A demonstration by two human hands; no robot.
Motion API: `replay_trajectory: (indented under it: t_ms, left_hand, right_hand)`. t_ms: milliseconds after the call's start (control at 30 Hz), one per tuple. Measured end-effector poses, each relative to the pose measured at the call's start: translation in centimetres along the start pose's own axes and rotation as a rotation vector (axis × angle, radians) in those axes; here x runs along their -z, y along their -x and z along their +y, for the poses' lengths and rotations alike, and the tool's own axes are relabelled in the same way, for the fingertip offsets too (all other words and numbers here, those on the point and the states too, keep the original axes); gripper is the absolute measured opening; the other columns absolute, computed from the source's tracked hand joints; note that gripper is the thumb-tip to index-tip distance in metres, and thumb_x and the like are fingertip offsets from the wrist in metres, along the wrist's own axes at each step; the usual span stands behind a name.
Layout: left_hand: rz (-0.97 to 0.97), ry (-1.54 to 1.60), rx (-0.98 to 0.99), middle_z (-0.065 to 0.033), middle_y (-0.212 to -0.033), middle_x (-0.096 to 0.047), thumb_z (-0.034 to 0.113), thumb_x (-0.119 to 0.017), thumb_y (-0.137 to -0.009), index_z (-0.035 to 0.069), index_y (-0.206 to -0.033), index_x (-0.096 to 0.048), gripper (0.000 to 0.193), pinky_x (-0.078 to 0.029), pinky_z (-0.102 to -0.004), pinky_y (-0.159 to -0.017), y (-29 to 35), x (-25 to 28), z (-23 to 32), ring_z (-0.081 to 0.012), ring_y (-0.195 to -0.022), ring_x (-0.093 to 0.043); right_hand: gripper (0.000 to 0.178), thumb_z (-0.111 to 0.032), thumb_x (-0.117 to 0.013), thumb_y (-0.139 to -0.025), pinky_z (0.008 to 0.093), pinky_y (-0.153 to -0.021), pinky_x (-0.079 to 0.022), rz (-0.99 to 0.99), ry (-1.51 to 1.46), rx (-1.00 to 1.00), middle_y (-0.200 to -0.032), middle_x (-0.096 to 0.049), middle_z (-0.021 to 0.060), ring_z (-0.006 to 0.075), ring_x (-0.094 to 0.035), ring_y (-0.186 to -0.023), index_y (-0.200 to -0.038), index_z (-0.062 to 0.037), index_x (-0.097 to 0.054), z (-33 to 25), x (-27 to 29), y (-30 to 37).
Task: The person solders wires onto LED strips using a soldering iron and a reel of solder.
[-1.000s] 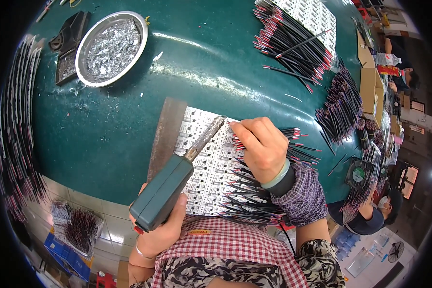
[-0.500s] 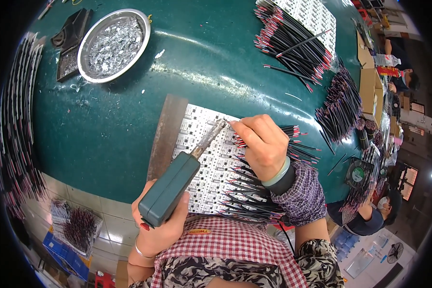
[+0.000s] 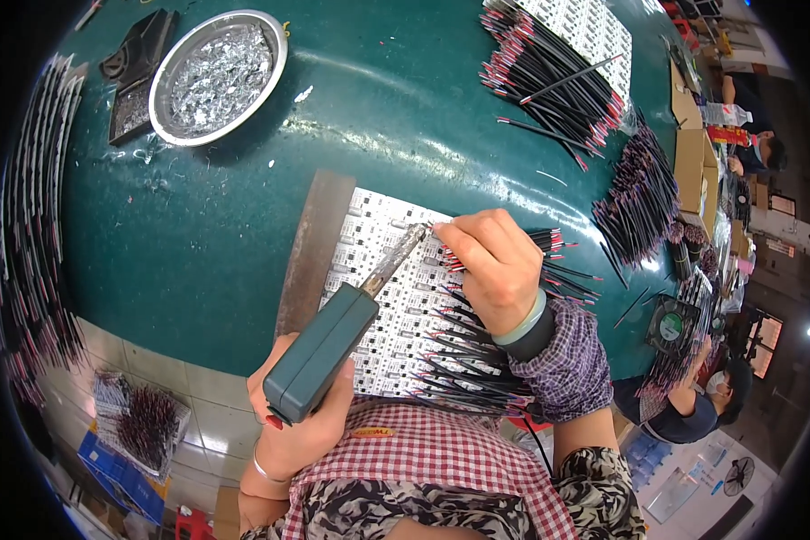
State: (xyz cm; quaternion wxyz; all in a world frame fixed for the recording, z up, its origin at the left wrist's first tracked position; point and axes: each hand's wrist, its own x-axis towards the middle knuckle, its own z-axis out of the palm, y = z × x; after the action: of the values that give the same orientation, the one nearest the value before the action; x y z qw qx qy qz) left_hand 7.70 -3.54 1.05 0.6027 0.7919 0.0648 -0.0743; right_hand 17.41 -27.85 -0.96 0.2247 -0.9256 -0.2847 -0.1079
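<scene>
My left hand [image 3: 310, 436] is wrapped around the dark green handle of a soldering gun [image 3: 322, 353]. Its metal barrel slants up and right, with the tip touching or just over the upper edge of a white sheet of circuit boards [image 3: 387, 346]. Right beside that tip, my right hand [image 3: 497, 270] pinches a thin wire, mostly hidden by the fingers. Black wires with red and white ends [image 3: 463, 364] run in rows along the sheet's right side, partly under my right wrist. A flat brown metal bar [image 3: 308, 256] lies along the sheet's left edge.
A metal bowl of silvery scraps [image 3: 218, 79] stands far left beside a black box [image 3: 135, 112]. Wire bundles [image 3: 553, 85] lie on another board sheet at the far right, with more bundles [image 3: 637, 198] nearer. A small fan [image 3: 669, 324] and a co-worker [image 3: 702, 405] are at the right.
Both hands stay at almost the same spot, soldering tip and fingertips still together at the sheet's upper edge. The view has shifted very slightly.
</scene>
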Motion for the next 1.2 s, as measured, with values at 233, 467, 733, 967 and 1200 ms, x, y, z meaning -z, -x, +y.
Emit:
replay_trajectory:
  t_ms: [233, 467, 733, 967, 1200]
  left_hand:
    - [0.013, 0.045, 0.056, -0.0104, -0.086, -0.065, -0.004, -0.074, -0.079, -0.003, -0.096, -0.069, 0.018, -0.050, -0.0292, -0.062, 0.8, 0.1, -0.3, -0.0186, -0.069, -0.064]
    - [0.111, 0.308, 0.269, -0.0104, -0.102, -0.070, -0.002, -0.072, -0.088, -0.005, -0.116, -0.066, 0.029, -0.048, -0.0295, -0.063, 2.8, 0.4, -0.8, -0.0139, -0.074, -0.059]
    - [0.099, 0.253, 0.234, -0.0083, -0.095, -0.066, -0.005, -0.070, -0.088, -0.006, -0.123, -0.063, 0.035, -0.041, -0.0271, -0.052, 2.8, 0.4, -1.1, -0.0097, -0.060, -0.051]
    - [0.096, 0.259, 0.335, -0.0122, -0.102, -0.074, 0.004, -0.075, -0.088, -0.005, -0.107, -0.071, 0.021, -0.055, -0.0327, -0.074, 2.7, 0.6, -0.3, -0.0171, -0.084, -0.069]
    - [0.068, 0.040, 0.052, -0.0117, -0.090, -0.069, 0.002, -0.077, -0.081, -0.002, -0.096, -0.071, 0.017, -0.052, -0.0308, -0.064, 2.0, 0.3, -1.3, -0.0204, -0.073, -0.066]
  right_hand:
    - [0.043, 0.007, -0.061, -0.061, 0.0373, -0.066, -0.053, 0.003, 0.052, 0.024, -0.090, -0.064, 0.0111, 0.0280, -0.063, -0.080, -0.102, 0.0001, -0.070, -0.3, -0.1, 0.0]
    - [0.037, -0.005, -0.066, -0.071, 0.0339, -0.066, -0.049, 0.069, 0.111, 0.042, -0.092, -0.062, 0.0062, 0.0237, -0.062, -0.083, -0.108, -0.0035, -0.069, -0.7, 0.5, 0.4]
    - [0.058, 0.001, -0.063, -0.072, 0.0356, -0.070, -0.049, -0.055, 0.079, -0.068, -0.095, -0.054, 0.0101, 0.0252, -0.055, -0.083, -0.130, 0.0003, -0.063, -2.1, -0.1, 1.8]
    - [0.059, 0.010, -0.062, -0.054, 0.0365, -0.066, -0.052, 0.020, 0.035, -0.015, -0.089, -0.062, 0.0097, 0.0279, -0.062, -0.079, -0.111, -0.0005, -0.071, -1.9, -0.5, 1.6]
    - [0.053, 0.008, -0.062, -0.052, 0.0372, -0.065, -0.052, 0.024, 0.039, 0.015, -0.088, -0.063, 0.0099, 0.0281, -0.063, -0.078, -0.104, 0.0016, -0.071, -2.0, -0.5, 1.5]
